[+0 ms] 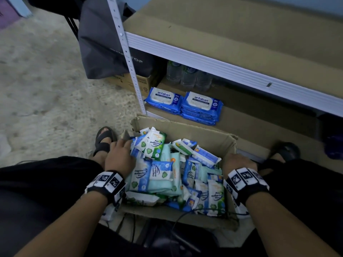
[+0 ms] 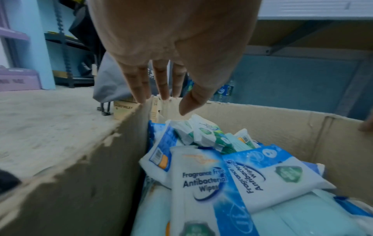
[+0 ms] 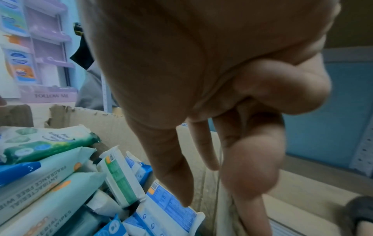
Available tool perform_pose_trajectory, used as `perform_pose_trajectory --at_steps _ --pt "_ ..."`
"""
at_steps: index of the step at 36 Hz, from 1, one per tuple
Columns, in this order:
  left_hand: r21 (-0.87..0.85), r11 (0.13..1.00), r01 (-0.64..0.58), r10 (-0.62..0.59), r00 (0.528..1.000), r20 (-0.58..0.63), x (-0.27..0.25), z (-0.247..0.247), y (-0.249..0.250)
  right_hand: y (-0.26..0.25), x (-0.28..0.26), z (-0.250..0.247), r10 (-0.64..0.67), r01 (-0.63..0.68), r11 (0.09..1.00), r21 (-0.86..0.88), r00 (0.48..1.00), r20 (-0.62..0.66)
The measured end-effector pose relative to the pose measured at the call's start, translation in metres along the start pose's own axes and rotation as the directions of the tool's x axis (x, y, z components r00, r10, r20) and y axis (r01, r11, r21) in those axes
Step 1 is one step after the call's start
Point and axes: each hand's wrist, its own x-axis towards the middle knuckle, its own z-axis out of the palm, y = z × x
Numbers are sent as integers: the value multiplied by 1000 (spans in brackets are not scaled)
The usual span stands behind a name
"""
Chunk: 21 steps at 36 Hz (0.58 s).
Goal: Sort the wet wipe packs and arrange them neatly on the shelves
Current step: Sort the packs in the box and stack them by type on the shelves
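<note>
Loose wet wipe packs (image 1: 163, 175) lie heaped every which way in the torn cardboard box (image 1: 213, 143) on the floor, with only 2 short stacks of blue packs (image 1: 182, 105) set on the bottom shelf (image 1: 259, 115) beyond its far side. Left hand (image 1: 118, 156) hangs over the box's left wall with fingers (image 2: 161, 83) straight and holding nothing, while right hand (image 1: 239, 164) grips the right wall, fingers (image 3: 248, 167) curled over its rim. Pulling 1 pack from this slippery heap could tip its neighbours over the ragged left edge, and tugging the soft wall may tear it further.
</note>
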Motion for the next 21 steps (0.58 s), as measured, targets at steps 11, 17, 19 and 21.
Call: perform_pose_trajectory --at_steps 11,17,19,21 --pt "-338 910 241 -143 946 290 1 30 22 -44 35 -21 -46 34 990 136 995 85" --pt "-303 916 264 -199 953 231 8 35 18 -53 69 23 -139 89 940 329 982 130" --pt "-293 918 266 -206 953 222 8 36 17 -52 78 41 -143 88 932 352 981 134" --pt "-298 914 277 -224 954 198 7 37 19 -50 86 56 -130 66 933 353 978 161"
